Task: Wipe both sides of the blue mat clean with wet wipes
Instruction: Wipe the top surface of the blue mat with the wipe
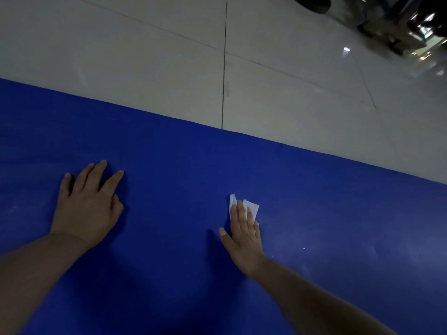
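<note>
Our right hand's fingers (242, 213) lie flat and together on a white wet wipe (251, 207), pressing it onto the blue mat (169, 238) — nothing is pinched. The right hand (244, 240) sits toward the mat's far edge. Our left hand (87, 204) rests palm-down with fingers spread, well apart from the wipe. The mat lies flat on the pale tiled floor (145, 56).
</note>
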Motion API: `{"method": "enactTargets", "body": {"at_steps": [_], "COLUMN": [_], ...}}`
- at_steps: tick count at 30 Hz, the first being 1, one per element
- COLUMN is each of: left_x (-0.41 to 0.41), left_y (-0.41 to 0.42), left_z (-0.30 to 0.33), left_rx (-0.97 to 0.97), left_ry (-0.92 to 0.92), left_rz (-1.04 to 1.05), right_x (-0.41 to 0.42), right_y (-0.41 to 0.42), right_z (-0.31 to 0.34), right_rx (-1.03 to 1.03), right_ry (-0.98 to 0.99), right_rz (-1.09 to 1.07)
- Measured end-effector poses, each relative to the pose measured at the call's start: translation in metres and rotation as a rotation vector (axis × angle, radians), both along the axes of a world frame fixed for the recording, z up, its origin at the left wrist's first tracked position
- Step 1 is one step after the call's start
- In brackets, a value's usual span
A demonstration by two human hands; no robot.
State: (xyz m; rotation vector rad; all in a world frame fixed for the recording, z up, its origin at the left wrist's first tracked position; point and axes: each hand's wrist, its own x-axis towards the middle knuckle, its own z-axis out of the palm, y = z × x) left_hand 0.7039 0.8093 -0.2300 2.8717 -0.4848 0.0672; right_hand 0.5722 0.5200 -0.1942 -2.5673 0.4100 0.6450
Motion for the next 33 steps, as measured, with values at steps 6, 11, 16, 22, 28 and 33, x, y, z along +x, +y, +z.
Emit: {"method": "enactTargets", "body": {"at_steps": [6,11,16,22,28,33], "left_x": [-0.024,-0.087,-0.108,-0.111,-0.11,-0.108], "left_y": [-0.029,-0.067,-0.071,-0.069,-0.07,-0.069], "left_z": [0.016,0.016,-0.006,-0.004,-0.004,-0.001], "left_rx": [0.063,-0.037,-0.042,-0.083,-0.101,-0.066], "left_ry": [0.051,0.031,-0.003,0.036,0.024,0.06], "left_rz": [0.05,-0.07,-0.106,-0.107,-0.102,-0.102], "right_x": [-0.003,-0.005,-0.004,-0.024,-0.049,-0.064], "right_y": [0.001,0.001,0.005,-0.019,-0.031,0.001], "right_z": [-0.001,0.001,-0.003,-0.004,-0.005,-0.003], "right_rx": [0.014,-0.016,-0.063,-0.24,-0.337,-0.197], "right_ry": [-0.025,-0.028,-0.121,-0.138,-0.11,-0.118], "right_rz": [-0.005,-0.004,-0.017,-0.099,-0.306,0.098]}}
